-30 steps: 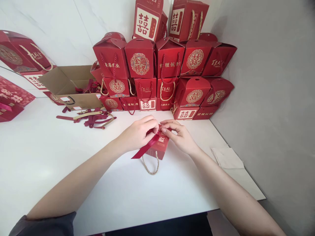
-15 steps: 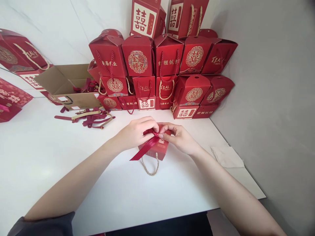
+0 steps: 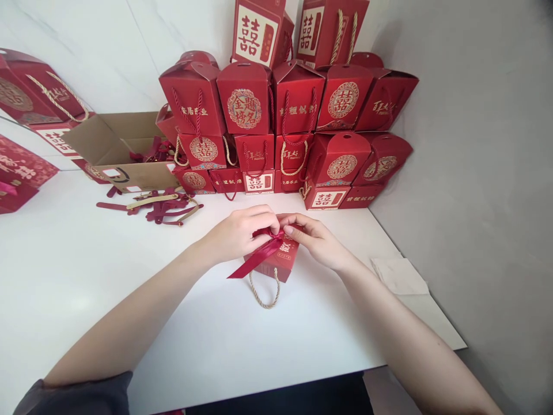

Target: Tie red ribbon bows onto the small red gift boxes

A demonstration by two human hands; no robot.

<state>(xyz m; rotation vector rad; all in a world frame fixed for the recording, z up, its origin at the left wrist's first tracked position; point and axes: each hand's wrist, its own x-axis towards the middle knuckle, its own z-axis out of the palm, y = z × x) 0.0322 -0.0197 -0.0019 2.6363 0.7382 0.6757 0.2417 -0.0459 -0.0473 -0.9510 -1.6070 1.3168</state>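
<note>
A small red box (image 3: 283, 268) with gold lettering lies on the white table, its beige rope handle (image 3: 264, 306) looped toward me. Across its top is a dark red satin ribbon (image 3: 259, 257), knotted or looped near the middle, one tail hanging to the lower left. My left hand (image 3: 250, 227) pinches the ribbon at the knot from the left. From the right, my right hand (image 3: 309, 233) rests over the box with fingers bent beside the knot; its thumb and fingertips are close to the ribbon, and what they grip is partly hidden.
Stacked red gift boxes (image 3: 250, 109) stand against the wall. An open cardboard box (image 3: 149, 176) holds dark red straps, with more straps (image 3: 162, 210) in front of it. More red boxes (image 3: 43, 95) are at far left; a white cloth or paper (image 3: 400, 275) lies right.
My right thumb has lifted off the knot and shifted slightly right, exposing more of the knot and the lettering. My left hand keeps its pinch. The view has shifted slightly.
</note>
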